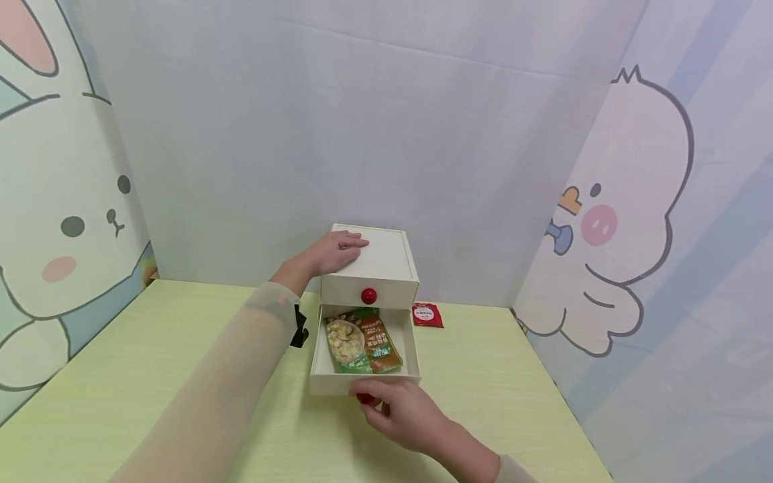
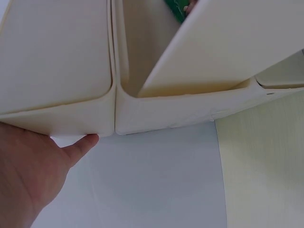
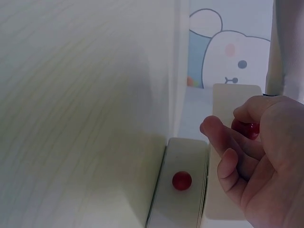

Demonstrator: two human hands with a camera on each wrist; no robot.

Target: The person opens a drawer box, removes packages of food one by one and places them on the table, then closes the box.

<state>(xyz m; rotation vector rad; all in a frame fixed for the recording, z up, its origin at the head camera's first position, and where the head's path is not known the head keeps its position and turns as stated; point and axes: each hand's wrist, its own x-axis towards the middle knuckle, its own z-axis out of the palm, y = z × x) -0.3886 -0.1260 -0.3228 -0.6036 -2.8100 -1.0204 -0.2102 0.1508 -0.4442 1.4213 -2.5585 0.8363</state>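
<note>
A small white chest of drawers (image 1: 386,251) stands against the back curtain. My left hand (image 1: 338,252) rests flat on its top at the left; in the left wrist view the thumb lies along the side edge. One drawer (image 1: 407,342) under the top one is pulled out toward me. Inside it lies a green and brown food packet (image 1: 362,342) with a bowl of food printed on it. My right hand (image 1: 404,412) pinches that drawer's red knob (image 3: 247,128) between thumb and index finger, the other fingers loosely bent.
The top drawer, with its red knob (image 1: 369,296), is closed. Below the pulled-out drawer, another red knob (image 3: 182,181) sits on a closed drawer front. A red packet (image 1: 427,315) lies on the pale table (image 1: 483,376) right of the chest. Printed curtains flank the table.
</note>
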